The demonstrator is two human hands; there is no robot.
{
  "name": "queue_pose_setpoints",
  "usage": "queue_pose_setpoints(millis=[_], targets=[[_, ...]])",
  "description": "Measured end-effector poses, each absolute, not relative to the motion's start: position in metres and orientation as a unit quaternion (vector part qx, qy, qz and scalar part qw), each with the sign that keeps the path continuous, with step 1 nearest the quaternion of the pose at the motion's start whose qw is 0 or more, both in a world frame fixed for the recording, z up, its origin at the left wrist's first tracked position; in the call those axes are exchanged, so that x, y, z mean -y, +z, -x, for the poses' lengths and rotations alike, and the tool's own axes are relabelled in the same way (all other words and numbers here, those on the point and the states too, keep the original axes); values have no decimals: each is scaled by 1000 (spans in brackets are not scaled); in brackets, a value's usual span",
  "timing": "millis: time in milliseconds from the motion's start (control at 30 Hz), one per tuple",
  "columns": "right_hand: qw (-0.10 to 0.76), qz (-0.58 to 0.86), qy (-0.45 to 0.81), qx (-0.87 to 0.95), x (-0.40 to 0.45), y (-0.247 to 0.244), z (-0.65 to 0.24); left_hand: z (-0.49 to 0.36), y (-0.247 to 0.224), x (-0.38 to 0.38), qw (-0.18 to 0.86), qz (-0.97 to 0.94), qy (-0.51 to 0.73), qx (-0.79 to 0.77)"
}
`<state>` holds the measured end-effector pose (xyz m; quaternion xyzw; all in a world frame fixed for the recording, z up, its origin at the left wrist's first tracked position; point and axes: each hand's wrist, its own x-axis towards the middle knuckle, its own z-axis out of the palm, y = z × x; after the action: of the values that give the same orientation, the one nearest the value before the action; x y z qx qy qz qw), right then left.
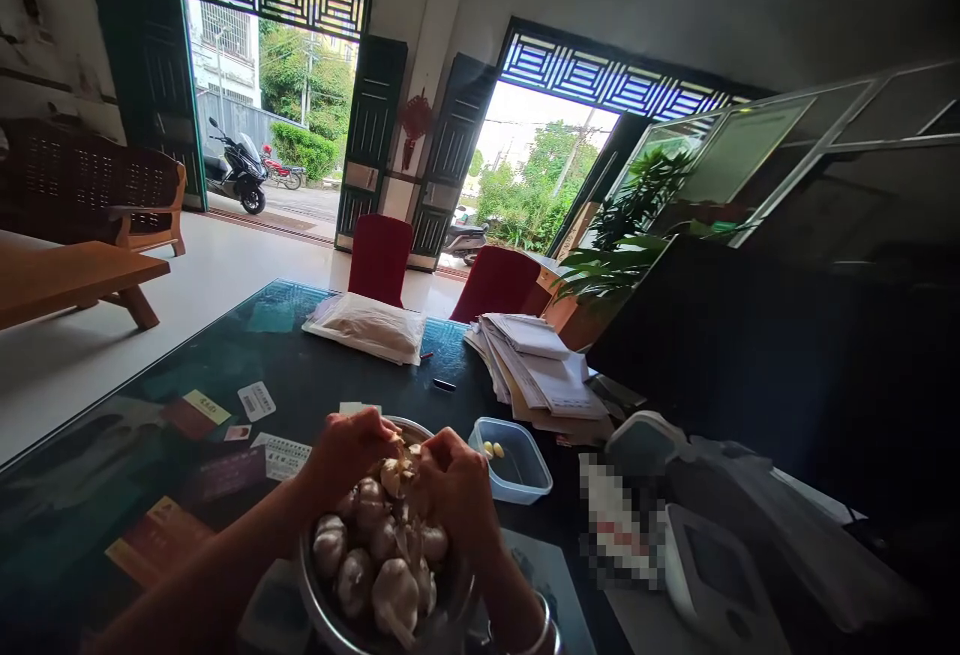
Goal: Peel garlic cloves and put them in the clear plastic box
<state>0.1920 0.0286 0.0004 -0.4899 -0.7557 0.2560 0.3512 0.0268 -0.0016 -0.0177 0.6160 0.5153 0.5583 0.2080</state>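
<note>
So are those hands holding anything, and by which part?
Left hand and right hand seem to pinch garlic; the exact part is too small to tell.

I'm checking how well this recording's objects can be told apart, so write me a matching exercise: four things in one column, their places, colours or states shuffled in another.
Things:
1. Metal bowl
2. Plastic box
3. Papers
4. Leafy plant

Descriptions:
A. green
B. holding two pale cloves
C. heaped with garlic bulbs
D. in an uneven stack on the desk

Right pairs: 1-C, 2-B, 3-D, 4-A
</note>
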Motion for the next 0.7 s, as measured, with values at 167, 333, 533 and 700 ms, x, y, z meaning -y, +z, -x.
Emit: queue_pose_setpoints(millis=[167, 333, 533, 700], targets=[[403, 455, 389, 691, -25, 2, -192, -28, -25, 3, 66, -683, 553, -472], [423, 414, 502, 631, -19, 12, -189, -27, -27, 7, 9, -716, 525, -460], [420, 406, 522, 622, -17, 14, -189, -26, -27, 9, 1, -732, 514, -447], [416, 404, 512, 634, -19, 9, -190, -27, -29, 9, 2, -730, 524, -439]])
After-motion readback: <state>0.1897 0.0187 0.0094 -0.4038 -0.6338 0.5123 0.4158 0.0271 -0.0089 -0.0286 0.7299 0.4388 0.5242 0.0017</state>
